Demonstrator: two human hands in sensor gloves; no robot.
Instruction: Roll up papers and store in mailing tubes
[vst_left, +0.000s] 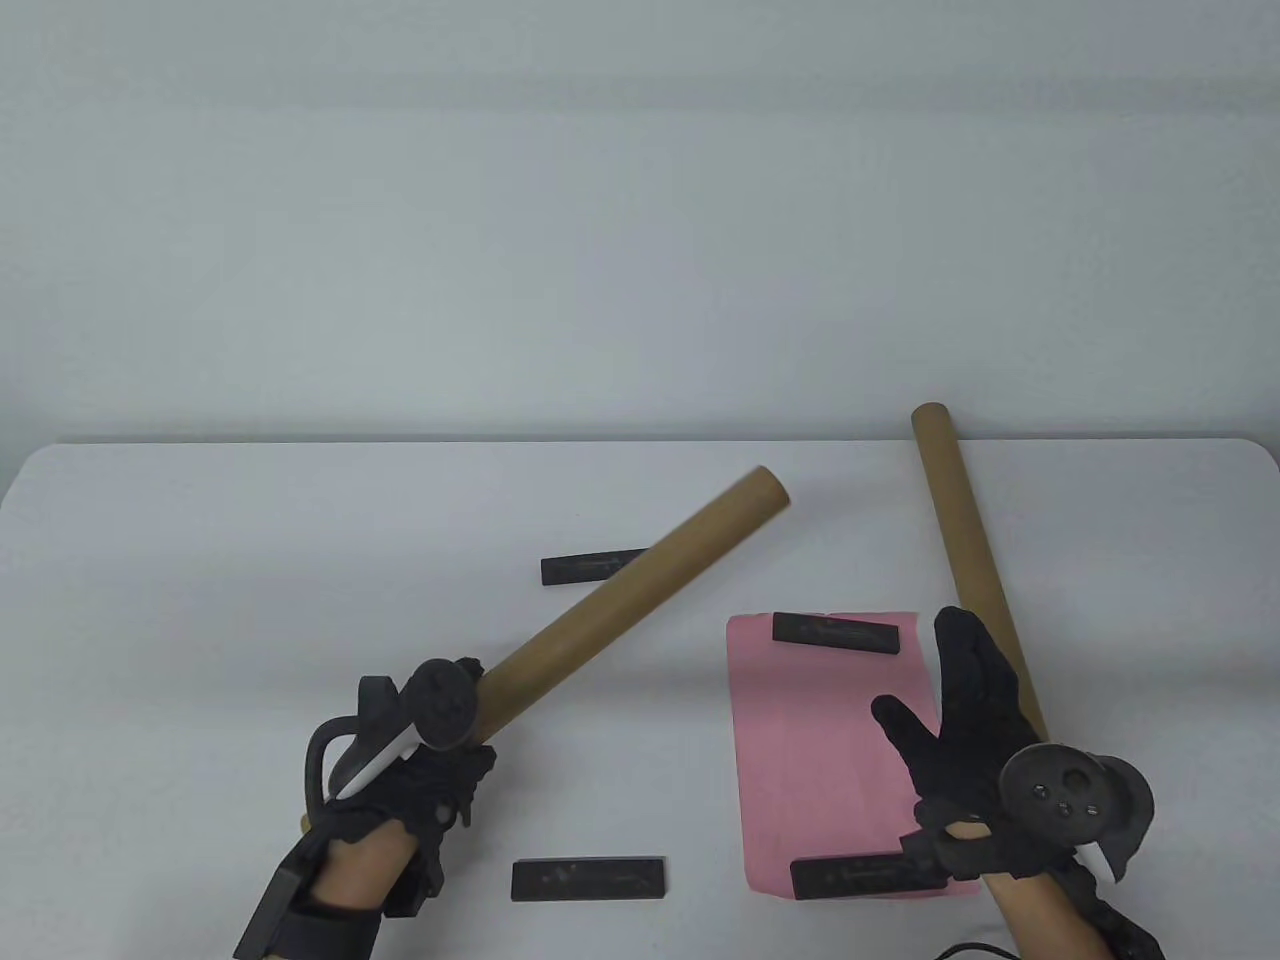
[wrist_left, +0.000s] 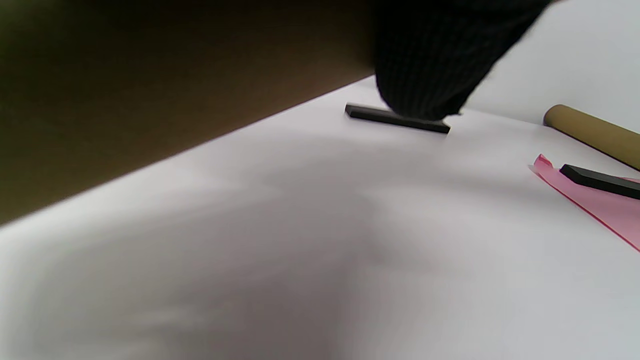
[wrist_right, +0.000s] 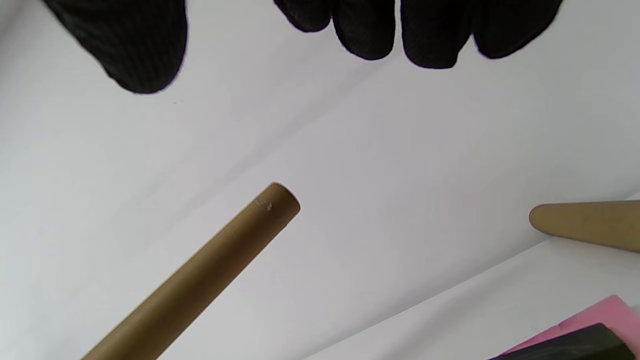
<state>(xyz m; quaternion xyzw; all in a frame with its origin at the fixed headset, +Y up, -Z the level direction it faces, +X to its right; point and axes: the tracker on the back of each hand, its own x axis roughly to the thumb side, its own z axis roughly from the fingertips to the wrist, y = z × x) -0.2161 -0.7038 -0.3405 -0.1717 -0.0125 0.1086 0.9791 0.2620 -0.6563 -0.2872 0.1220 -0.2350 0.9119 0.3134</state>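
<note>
My left hand (vst_left: 450, 725) grips a brown mailing tube (vst_left: 640, 580) near its lower end and holds it off the table, slanting up to the right. In the left wrist view the tube (wrist_left: 150, 75) fills the upper left beside a gloved finger (wrist_left: 430, 60). A second tube (vst_left: 965, 540) lies on the table at the right. A pink paper (vst_left: 820, 740) lies flat under two black bars (vst_left: 835, 632) (vst_left: 865, 875). My right hand (vst_left: 935, 690) is open and empty, with fingers spread over the paper's right edge, next to the second tube.
Two more black bars lie on the white table (vst_left: 200, 600), one behind the held tube (vst_left: 595, 566) and one near the front edge (vst_left: 588, 880). The right wrist view shows the held tube's far end (wrist_right: 280, 200) and the second tube (wrist_right: 585, 225).
</note>
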